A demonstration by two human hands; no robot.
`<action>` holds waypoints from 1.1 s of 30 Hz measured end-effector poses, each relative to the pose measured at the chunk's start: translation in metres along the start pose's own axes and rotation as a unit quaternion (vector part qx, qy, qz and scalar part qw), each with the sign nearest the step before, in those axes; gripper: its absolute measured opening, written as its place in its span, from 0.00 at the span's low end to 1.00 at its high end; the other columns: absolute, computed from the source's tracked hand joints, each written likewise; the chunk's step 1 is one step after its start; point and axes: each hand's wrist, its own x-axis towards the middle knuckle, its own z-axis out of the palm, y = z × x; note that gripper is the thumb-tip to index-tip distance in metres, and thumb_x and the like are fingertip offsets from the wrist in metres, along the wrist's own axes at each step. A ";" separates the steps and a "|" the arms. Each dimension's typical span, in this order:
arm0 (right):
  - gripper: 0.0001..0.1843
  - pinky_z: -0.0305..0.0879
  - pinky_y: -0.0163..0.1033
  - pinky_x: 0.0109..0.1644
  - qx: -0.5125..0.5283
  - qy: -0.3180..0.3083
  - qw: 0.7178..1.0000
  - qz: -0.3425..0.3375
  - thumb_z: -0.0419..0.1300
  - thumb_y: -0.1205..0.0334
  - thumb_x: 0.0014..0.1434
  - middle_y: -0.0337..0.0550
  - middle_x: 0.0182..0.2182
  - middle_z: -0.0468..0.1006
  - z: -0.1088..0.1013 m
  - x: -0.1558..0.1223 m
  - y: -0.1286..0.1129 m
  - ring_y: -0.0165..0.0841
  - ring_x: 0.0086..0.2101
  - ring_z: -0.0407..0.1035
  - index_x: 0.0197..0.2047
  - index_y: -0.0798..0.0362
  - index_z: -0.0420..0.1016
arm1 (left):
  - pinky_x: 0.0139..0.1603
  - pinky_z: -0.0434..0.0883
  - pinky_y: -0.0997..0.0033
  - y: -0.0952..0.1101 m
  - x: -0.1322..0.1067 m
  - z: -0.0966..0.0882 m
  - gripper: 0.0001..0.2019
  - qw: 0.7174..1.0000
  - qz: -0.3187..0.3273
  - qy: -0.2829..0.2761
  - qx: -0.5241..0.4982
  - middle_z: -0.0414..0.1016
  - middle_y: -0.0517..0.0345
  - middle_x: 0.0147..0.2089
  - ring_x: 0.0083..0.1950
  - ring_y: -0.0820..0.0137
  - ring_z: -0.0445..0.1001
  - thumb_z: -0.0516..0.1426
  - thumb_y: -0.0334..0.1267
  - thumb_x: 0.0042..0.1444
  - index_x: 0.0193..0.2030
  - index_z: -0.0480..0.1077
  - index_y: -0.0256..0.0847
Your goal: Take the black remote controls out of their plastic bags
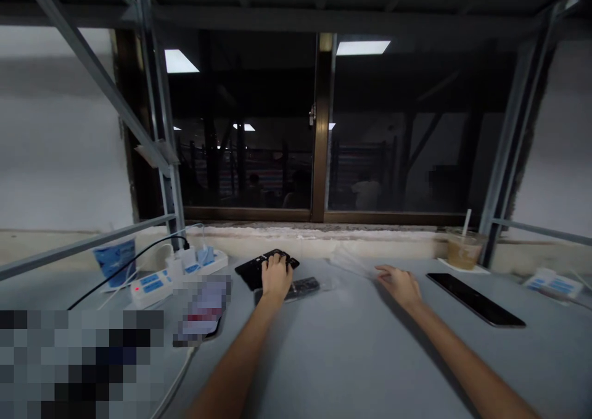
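Note:
The fingers of my left hand (276,277) are bent over a flat black packet (252,272) with small white marks, close to the wall below the window. Partly under that wrist lies a dark, flat, oblong item (303,287), which seems to be in clear plastic; its kind does not show. To the right, my right hand (401,286) is raised a little off the table, thumb and fingers pinched together at the end of a thin clear plastic bag (354,263). The bag is blurred and stretches leftward from the fingertips.
A black tablet-like slab (476,300) lies right of my right hand, before a drink cup (464,250) with a straw. On the left are a lit phone (203,311), a white power strip (152,288) with plugs and cables, and a blue cup (115,261). Metal posts (518,123) flank the table.

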 end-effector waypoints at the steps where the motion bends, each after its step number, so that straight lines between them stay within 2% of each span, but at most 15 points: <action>1: 0.16 0.63 0.39 0.42 0.002 -0.013 1.000 0.011 0.54 0.65 0.53 0.39 0.34 0.80 -0.001 -0.001 -0.001 0.37 0.39 0.72 0.44 0.46 0.74 | 0.53 0.57 0.60 -0.003 -0.001 0.002 0.16 1.000 -0.022 -0.021 0.008 0.67 0.45 0.52 0.54 0.60 0.63 0.46 0.35 0.57 0.49 0.67 0.35; 5: 0.17 0.62 0.36 0.34 0.031 -0.019 0.998 0.053 0.53 0.66 0.52 0.39 0.33 0.80 -0.007 -0.007 -0.010 0.37 0.37 0.72 0.44 0.45 0.74 | 0.52 0.59 0.60 -0.005 -0.006 0.008 0.16 0.995 -0.060 -0.081 0.015 0.66 0.42 0.54 0.56 0.58 0.62 0.48 0.37 0.57 0.48 0.68 0.33; 8: 0.15 0.61 0.37 0.32 0.071 0.050 0.994 0.069 0.53 0.63 0.53 0.40 0.32 0.80 -0.015 -0.010 -0.020 0.38 0.35 0.73 0.43 0.46 0.74 | 0.52 0.59 0.60 -0.005 -0.007 0.009 0.16 0.994 -0.056 -0.091 0.014 0.69 0.44 0.51 0.54 0.59 0.64 0.47 0.40 0.57 0.46 0.69 0.34; 11: 0.14 0.62 0.37 0.31 0.171 0.135 0.975 0.036 0.52 0.59 0.54 0.42 0.31 0.79 -0.020 -0.012 -0.036 0.37 0.32 0.72 0.41 0.49 0.75 | 0.53 0.58 0.58 -0.006 -0.005 0.008 0.19 0.994 -0.066 -0.089 0.014 0.69 0.43 0.51 0.54 0.58 0.64 0.49 0.46 0.56 0.48 0.68 0.34; 13: 0.14 0.63 0.36 0.32 0.258 0.139 0.956 -0.020 0.53 0.57 0.54 0.43 0.33 0.79 -0.018 -0.014 -0.050 0.35 0.31 0.72 0.40 0.51 0.75 | 0.53 0.58 0.58 -0.009 -0.003 0.007 0.22 0.993 -0.080 -0.087 0.002 0.68 0.42 0.52 0.55 0.57 0.63 0.52 0.46 0.53 0.51 0.65 0.34; 15: 0.13 0.63 0.36 0.32 0.328 0.076 0.938 -0.079 0.54 0.57 0.53 0.43 0.33 0.79 -0.014 -0.018 -0.064 0.34 0.31 0.72 0.38 0.52 0.75 | 0.53 0.59 0.58 -0.013 0.000 0.007 0.23 0.992 -0.084 -0.090 -0.012 0.68 0.43 0.52 0.55 0.57 0.63 0.55 0.43 0.51 0.53 0.63 0.35; 17: 0.12 0.63 0.35 0.31 0.369 -0.022 0.919 -0.133 0.56 0.57 0.51 0.43 0.32 0.79 -0.011 -0.024 -0.077 0.34 0.33 0.72 0.36 0.52 0.76 | 0.52 0.60 0.60 -0.017 0.002 0.007 0.22 0.993 -0.072 -0.096 -0.019 0.69 0.46 0.51 0.54 0.59 0.64 0.55 0.39 0.50 0.53 0.62 0.38; 21: 0.12 0.62 0.34 0.31 0.408 -0.183 0.874 -0.192 0.60 0.57 0.48 0.43 0.30 0.79 -0.012 -0.038 -0.093 0.33 0.31 0.71 0.34 0.53 0.78 | 0.50 0.62 0.64 -0.022 0.004 0.005 0.21 0.993 -0.044 -0.104 -0.025 0.70 0.50 0.50 0.54 0.62 0.66 0.55 0.29 0.49 0.51 0.64 0.41; 24: 0.13 0.64 0.35 0.33 0.420 -0.276 0.836 -0.218 0.62 0.57 0.46 0.43 0.28 0.79 -0.016 -0.044 -0.097 0.32 0.29 0.71 0.34 0.54 0.78 | 0.49 0.63 0.67 -0.025 0.006 0.001 0.20 0.995 -0.032 -0.087 -0.042 0.69 0.49 0.50 0.51 0.63 0.68 0.53 0.31 0.51 0.53 0.62 0.41; 26: 0.14 0.65 0.35 0.33 0.421 -0.315 0.819 -0.228 0.63 0.56 0.44 0.44 0.26 0.79 -0.016 -0.047 -0.097 0.32 0.29 0.71 0.34 0.55 0.78 | 0.49 0.63 0.67 -0.028 0.008 -0.004 0.21 0.996 -0.033 -0.067 -0.052 0.68 0.48 0.51 0.51 0.64 0.68 0.53 0.33 0.53 0.55 0.60 0.41; 29: 0.15 0.66 0.35 0.33 0.422 -0.350 0.805 -0.228 0.64 0.55 0.43 0.45 0.26 0.79 -0.013 -0.048 -0.097 0.33 0.29 0.72 0.34 0.56 0.78 | 0.51 0.61 0.64 -0.036 0.012 -0.012 0.23 0.997 -0.041 0.004 -0.068 0.67 0.48 0.51 0.53 0.62 0.66 0.54 0.32 0.53 0.57 0.57 0.39; 33: 0.22 0.66 0.35 0.36 0.471 -0.370 0.773 -0.210 0.66 0.53 0.42 0.46 0.30 0.79 -0.008 -0.048 -0.097 0.31 0.31 0.71 0.40 0.56 0.75 | 0.50 0.62 0.60 -0.040 0.017 -0.021 0.20 0.971 -0.025 0.188 -0.146 0.68 0.49 0.49 0.52 0.59 0.66 0.54 0.34 0.53 0.54 0.59 0.40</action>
